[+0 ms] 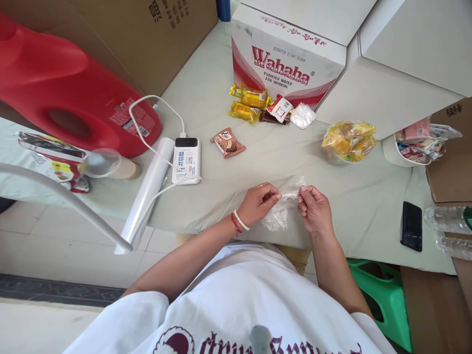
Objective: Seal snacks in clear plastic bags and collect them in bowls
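Two bare forearms reach forward from the bottom of the view, converging near the centre. The left hand (259,202), wearing a bead bracelet and a red cord at the wrist, is curled with its thumb and fingertips pinched together, pointing toward 3 o'clock. The right hand (314,209) sits just beside it at 3 o'clock, fingers bent inward in a matching pinching grip, facing 9 o'clock.

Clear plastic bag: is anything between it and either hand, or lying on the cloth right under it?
Nothing visible. The left hand and right hand both pinch the clear plastic bag directly at its top edge. The cloth-covered table beneath it is bare; the nearest item, the brown snack packet, lies well beyond.
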Demonstrator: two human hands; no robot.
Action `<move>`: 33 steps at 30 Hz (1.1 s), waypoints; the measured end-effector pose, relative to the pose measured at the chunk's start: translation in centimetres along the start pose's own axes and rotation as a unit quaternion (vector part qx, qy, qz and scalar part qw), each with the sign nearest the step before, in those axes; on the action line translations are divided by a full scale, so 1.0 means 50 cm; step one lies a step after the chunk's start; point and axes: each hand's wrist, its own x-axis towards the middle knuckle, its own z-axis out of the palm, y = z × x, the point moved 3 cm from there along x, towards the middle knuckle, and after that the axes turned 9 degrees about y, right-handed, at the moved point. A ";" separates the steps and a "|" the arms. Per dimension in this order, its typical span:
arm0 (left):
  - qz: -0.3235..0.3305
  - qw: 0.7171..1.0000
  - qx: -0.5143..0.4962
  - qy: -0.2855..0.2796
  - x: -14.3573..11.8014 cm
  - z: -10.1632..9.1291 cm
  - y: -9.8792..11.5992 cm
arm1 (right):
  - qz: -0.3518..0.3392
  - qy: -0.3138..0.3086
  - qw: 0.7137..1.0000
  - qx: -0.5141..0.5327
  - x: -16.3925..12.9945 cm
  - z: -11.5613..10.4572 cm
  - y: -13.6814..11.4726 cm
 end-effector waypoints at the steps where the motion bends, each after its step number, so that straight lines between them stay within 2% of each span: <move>1: -0.019 1.000 -0.023 -0.001 0.000 -0.001 0.001 | 0.004 -0.006 1.000 0.002 -0.001 0.001 -0.005; 6: -0.075 0.989 -0.125 0.012 -0.003 -0.014 0.011 | 0.022 -0.051 0.998 0.038 -0.005 0.005 -0.030; 9: -0.108 0.979 -0.169 0.022 -0.005 -0.021 0.014 | -0.011 -0.073 0.997 0.036 -0.014 0.012 -0.036; 13: -0.126 0.971 -0.198 0.036 -0.008 -0.026 0.019 | -0.104 -0.099 0.987 -0.076 -0.034 0.031 -0.021; 15: -0.128 0.970 -0.203 0.038 -0.010 -0.028 0.022 | -0.170 -0.115 0.964 -0.168 -0.045 0.044 -0.010; 17: -0.130 0.968 -0.211 0.039 -0.012 -0.031 0.023 | -0.209 -0.126 0.941 -0.237 -0.053 0.056 0.000; 19: -0.135 0.965 -0.219 0.041 -0.014 -0.035 0.021 | -0.195 -0.133 0.940 -0.245 -0.056 0.062 0.008; 23: -0.144 0.958 -0.244 0.045 -0.017 -0.037 0.013 | -0.123 -0.129 0.968 -0.176 -0.054 0.063 0.011; 27: -0.135 0.957 -0.252 0.055 -0.016 -0.036 0.008 | -0.101 -0.107 0.980 -0.135 -0.049 0.063 0.008; 30: -0.115 0.965 -0.225 0.076 -0.012 -0.046 0.004 | -0.090 -0.070 0.991 -0.069 -0.043 0.060 0.004; 33: -0.098 0.973 -0.183 0.104 -0.011 -0.076 -0.006 | -0.075 0.000 0.997 0.018 -0.029 0.041 -0.005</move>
